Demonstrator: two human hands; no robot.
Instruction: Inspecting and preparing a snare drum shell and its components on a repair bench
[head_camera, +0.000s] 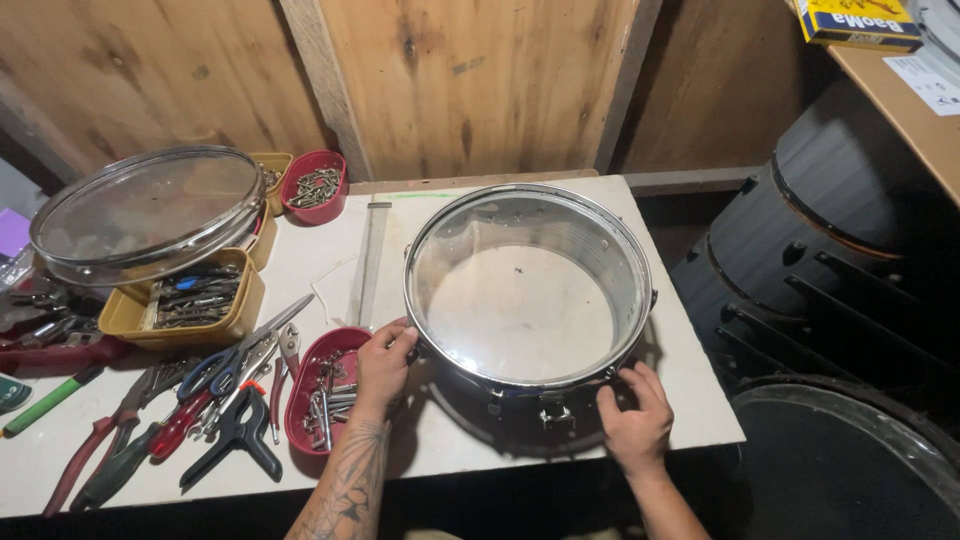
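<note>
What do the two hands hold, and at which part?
Both hold the drum at its metal rim: left hand at its left side, right hand at the near right.

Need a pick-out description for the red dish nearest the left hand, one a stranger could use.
On the white table, find the big chrome-rimmed drum both hands grip. Just left of it, beside the left hand, sits a red oval dish of metal bolts. The other red dish sits far back by the wooden wall.
</note>
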